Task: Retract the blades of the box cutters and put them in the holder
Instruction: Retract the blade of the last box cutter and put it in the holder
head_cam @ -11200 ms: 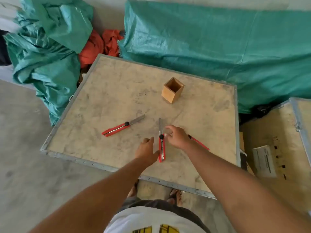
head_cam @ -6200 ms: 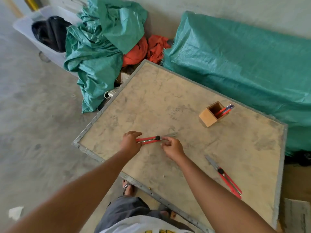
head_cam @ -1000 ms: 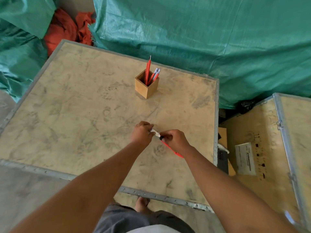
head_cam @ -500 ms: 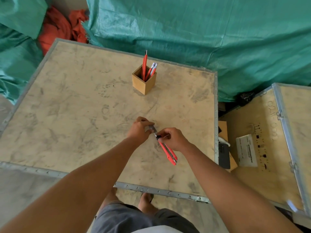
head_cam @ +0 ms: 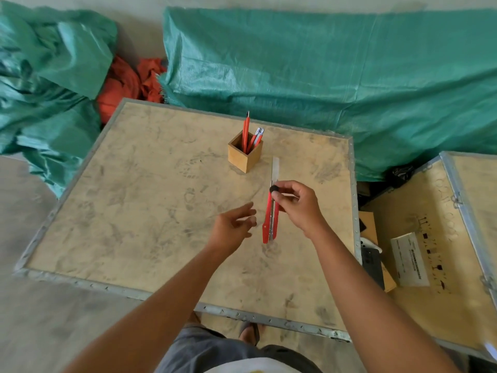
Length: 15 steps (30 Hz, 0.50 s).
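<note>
The left hand (head_cam: pixel 233 227) had let go and hung spread, while the right hand (head_cam: pixel 298 205) pinched the red box cutter (head_cam: pixel 271 216), blade still extended toward the wooden holder (head_cam: pixel 244 157) near the crate lid's (head_cam: pixel 134 211) far edge, apparently to work its black knob.

There is one view only, from a camera on the person's head. It looks forward and steeply down on the desk (head_cam: pixel 134 211), quite near. Both forearms enter from the near edge. The far side shows green tarpaulin (head_cam: pixel 322 63), the right side a second crate (head_cam: pixel 435 305).
</note>
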### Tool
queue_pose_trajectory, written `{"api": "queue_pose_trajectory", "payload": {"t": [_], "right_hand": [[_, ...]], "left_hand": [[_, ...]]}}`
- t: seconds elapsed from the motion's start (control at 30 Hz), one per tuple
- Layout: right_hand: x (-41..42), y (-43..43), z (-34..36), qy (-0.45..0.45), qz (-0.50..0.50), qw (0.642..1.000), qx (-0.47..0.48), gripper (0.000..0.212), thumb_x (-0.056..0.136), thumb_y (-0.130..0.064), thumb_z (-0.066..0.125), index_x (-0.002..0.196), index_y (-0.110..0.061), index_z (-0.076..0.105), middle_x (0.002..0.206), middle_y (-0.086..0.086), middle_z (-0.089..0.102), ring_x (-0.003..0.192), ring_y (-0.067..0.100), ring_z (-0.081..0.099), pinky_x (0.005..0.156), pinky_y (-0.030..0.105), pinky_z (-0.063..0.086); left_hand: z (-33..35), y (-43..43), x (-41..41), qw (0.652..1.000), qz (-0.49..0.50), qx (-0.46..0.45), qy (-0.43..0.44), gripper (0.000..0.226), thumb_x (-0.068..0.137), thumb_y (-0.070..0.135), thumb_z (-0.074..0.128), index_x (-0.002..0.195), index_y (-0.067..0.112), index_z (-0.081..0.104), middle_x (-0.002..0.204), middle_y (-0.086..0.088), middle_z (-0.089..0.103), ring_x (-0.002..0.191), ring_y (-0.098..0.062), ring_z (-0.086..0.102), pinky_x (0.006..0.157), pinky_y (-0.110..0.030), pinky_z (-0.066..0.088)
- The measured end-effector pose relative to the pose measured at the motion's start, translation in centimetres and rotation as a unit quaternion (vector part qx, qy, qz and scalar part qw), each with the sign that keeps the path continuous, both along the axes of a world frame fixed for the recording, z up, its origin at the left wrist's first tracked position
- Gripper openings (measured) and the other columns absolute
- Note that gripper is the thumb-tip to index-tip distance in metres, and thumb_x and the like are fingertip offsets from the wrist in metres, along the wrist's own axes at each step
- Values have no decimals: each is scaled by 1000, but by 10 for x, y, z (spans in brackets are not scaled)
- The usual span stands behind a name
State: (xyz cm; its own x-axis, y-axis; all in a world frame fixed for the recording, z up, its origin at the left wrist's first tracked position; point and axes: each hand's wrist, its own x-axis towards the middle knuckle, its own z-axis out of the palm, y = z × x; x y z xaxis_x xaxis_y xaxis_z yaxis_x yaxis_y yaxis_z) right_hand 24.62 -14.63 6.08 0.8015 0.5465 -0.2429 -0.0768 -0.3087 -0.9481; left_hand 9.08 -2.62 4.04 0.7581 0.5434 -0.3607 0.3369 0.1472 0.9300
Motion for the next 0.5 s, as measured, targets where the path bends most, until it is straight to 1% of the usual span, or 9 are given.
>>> {"api": "queue_pose_trajectory", "payload": {"t": [0.07, 0.13, 0.23, 0.33, 0.4, 0.5], "right_hand": [[-1, 7, 13, 8, -30, 999, 21, 20, 90, -13, 75, 110, -17, 73, 107, 4, 75, 101, 20, 75, 79, 35, 66], [-2, 11, 22, -4, -34, 999, 26, 19, 91, -15, 75, 109, -19, 73, 107, 2, 74, 101, 19, 74, 78, 35, 66], [-5, 13, 27, -2, -23, 999, 30, 19, 91, -19, 75, 109, -21, 72, 108, 3, 74, 101, 18, 74, 78, 36, 66], [-9, 12, 31, 17, -3, 999, 32, 22, 92, -20, 75, 113, -13, 72, 108, 6, 74, 92, 16, 77, 71, 35, 66], [-13, 10, 33, 18, 27, 999, 25, 21, 91, -16, 75, 111, -9, 74, 105, 7, 75, 88, 17, 79, 68, 36, 66], [-20, 5, 33, 9, 83, 996, 9, 17, 91, -14, 75, 108, -13, 77, 103, 6, 78, 86, 18, 79, 68, 35, 65]], "left_hand": [[7, -9, -11, 996, -18, -86, -12, 44, 93, 9, 65, 136, 16, 56, 114, -3, 74, 94, -21, 75, 80, -44, 62], [11, -15, -19, 990, -24, -132, -39, 45, 93, 5, 64, 136, 16, 56, 111, -9, 75, 94, -29, 75, 82, -50, 61], [15, -18, -23, 987, -12, -146, -72, 45, 92, -4, 61, 135, 9, 57, 107, -17, 75, 93, -32, 74, 82, -49, 61], [19, -17, -24, 987, -2, -139, -84, 44, 92, -7, 60, 135, 5, 56, 106, -21, 73, 91, -29, 75, 81, -43, 62], [22, -16, -25, 985, 5, -141, -97, 43, 92, -6, 60, 134, 4, 57, 101, -19, 74, 90, -28, 75, 80, -42, 62], [29, -12, -24, 983, 13, -142, -118, 40, 93, -5, 59, 131, 5, 59, 94, -12, 75, 89, -26, 74, 80, -41, 62]]}}
